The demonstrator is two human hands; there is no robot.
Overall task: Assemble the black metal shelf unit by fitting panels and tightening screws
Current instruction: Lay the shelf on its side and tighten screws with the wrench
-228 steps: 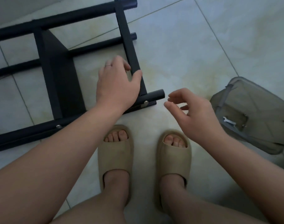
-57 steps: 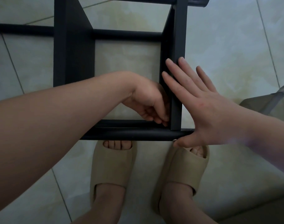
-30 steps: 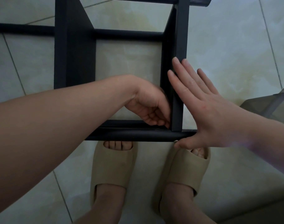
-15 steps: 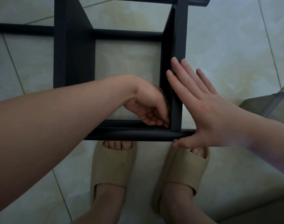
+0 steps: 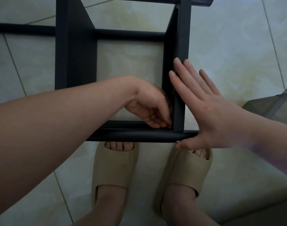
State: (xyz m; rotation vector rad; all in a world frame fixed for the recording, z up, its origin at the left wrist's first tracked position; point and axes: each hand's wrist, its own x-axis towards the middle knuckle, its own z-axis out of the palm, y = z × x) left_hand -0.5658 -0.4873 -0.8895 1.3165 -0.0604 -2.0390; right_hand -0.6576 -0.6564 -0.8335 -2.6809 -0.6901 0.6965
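Shelf unit (image 5: 75, 54) lies on its side on the floor (image 5: 229, 46), at the person's feet. Right hand (image 5: 209, 115) is flat with fingers straight, pressing on the end panel (image 5: 182, 38). Its thumb is under the near tube (image 5: 131, 136), just beside a silver screw (image 5: 177, 141). Left hand (image 5: 149, 110) is inside the frame, fingers bunched at the panel/tube corner. Can't tell if they pinch a fastener, it's hidden. Risks: if the right hand slackens, the panel shifts and the holes misalign. Working blind, the left hand could drop a small part or cross-thread it.

Left hand (image 5: 149, 110) bends down, fingers curled; right hand (image 5: 209, 115) flat, fingers straight
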